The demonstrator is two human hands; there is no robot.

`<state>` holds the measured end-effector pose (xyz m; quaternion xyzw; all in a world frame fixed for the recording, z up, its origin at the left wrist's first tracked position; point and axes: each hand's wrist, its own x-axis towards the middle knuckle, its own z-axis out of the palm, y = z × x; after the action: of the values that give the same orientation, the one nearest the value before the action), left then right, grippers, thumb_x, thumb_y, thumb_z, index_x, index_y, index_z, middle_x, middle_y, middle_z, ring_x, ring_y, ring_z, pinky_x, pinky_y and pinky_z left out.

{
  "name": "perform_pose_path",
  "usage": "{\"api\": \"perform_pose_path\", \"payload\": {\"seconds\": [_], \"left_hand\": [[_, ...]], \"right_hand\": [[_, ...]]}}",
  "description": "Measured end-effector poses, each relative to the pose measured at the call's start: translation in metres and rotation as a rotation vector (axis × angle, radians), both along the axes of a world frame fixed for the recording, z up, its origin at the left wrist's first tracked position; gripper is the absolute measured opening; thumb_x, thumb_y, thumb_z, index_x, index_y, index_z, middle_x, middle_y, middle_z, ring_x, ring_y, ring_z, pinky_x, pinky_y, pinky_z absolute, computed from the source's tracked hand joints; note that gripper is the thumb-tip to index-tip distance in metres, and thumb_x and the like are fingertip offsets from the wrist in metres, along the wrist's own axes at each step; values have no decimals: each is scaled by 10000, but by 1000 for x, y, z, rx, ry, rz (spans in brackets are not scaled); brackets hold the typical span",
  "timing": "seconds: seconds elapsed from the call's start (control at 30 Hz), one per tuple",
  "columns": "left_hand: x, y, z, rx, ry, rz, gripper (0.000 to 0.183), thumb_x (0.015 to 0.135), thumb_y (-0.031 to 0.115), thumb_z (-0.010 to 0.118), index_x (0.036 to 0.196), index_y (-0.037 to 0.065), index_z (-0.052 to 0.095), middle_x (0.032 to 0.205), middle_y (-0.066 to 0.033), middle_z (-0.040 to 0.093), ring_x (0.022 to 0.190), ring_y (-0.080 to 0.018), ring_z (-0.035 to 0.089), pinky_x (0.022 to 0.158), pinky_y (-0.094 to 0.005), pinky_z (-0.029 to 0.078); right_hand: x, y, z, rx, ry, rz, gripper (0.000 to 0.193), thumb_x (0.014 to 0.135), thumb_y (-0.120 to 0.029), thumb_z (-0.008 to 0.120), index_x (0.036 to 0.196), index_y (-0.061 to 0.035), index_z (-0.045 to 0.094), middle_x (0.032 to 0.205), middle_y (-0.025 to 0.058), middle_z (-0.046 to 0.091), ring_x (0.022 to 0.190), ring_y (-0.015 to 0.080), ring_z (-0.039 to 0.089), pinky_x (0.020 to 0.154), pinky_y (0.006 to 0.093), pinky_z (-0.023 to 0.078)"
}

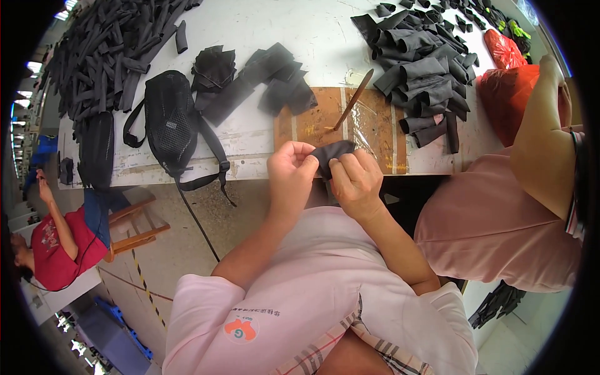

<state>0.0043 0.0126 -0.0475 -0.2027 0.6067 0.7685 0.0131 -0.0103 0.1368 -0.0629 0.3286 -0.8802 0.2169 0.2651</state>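
Observation:
A small piece of black fabric is pinched between my two hands, just above the table's near edge. My left hand grips its left end with thumb and fingers. The fingers of my right hand are curled over its right side. Just beyond my hands lies a worn brown board with pale strips across it. From the board a pointed wooden stick rises at a slant. Flat black fabric pieces overlap the board's far left corner.
A big heap of black fabric tubes covers the far left. Nearer stands a black mesh bag with straps hanging over the edge. More fabric tubes and red plastic bags lie right, beside a co-worker's arm. Another person sits left.

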Motion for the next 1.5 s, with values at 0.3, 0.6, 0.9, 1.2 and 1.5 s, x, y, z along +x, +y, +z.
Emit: {"api": "perform_pose_path", "payload": {"seconds": [0.3, 0.6, 0.9, 1.2, 1.5], "left_hand": [[-4, -3, 13, -142, 156, -81, 35, 780, 15, 566, 772, 7, 532, 659, 7, 542, 524, -5, 457, 432, -147, 369], [8, 2, 6, -870, 418, 38, 96, 716, -64, 582, 783, 1, 559, 594, 11, 549, 464, -38, 470, 426, -167, 377], [-1, -24, 26, 563, -25, -233, 204, 694, -77, 550, 879, -7, 504, 751, -45, 563, 448, 5, 362, 355, -146, 238], [-4, -3, 1, -432, 259, 53, 248, 675, -116, 487, 896, -9, 522, 663, 9, 538, 454, 9, 369, 380, -158, 262], [-3, -28, 20, 457, 54, -523, 311, 698, -43, 514, 1001, 16, 478, 759, -6, 546, 562, -11, 440, 446, -140, 314]], "right_hand": [[-4, -3, 20, -647, -758, 71, 342, 682, -207, 707, 912, 6, 572, 736, 76, 511, 555, 156, 518, 501, 252, 430], [2, -9, 19, -397, -455, -28, 131, 674, 3, 612, 793, -11, 560, 704, 115, 495, 588, 272, 527, 497, 325, 430], [-7, 3, 17, -1030, -1100, 127, 109, 699, 64, 571, 767, -18, 593, 679, 15, 521, 523, 91, 464, 505, 206, 373], [-6, -3, 19, -1371, -1598, 313, 110, 806, -134, 589, 764, -48, 534, 639, -17, 494, 541, 63, 408, 501, 195, 327], [3, 5, 7, -1484, -1480, 167, 140, 792, -167, 615, 767, -48, 546, 729, -13, 505, 633, 65, 460, 565, 185, 367]]}}
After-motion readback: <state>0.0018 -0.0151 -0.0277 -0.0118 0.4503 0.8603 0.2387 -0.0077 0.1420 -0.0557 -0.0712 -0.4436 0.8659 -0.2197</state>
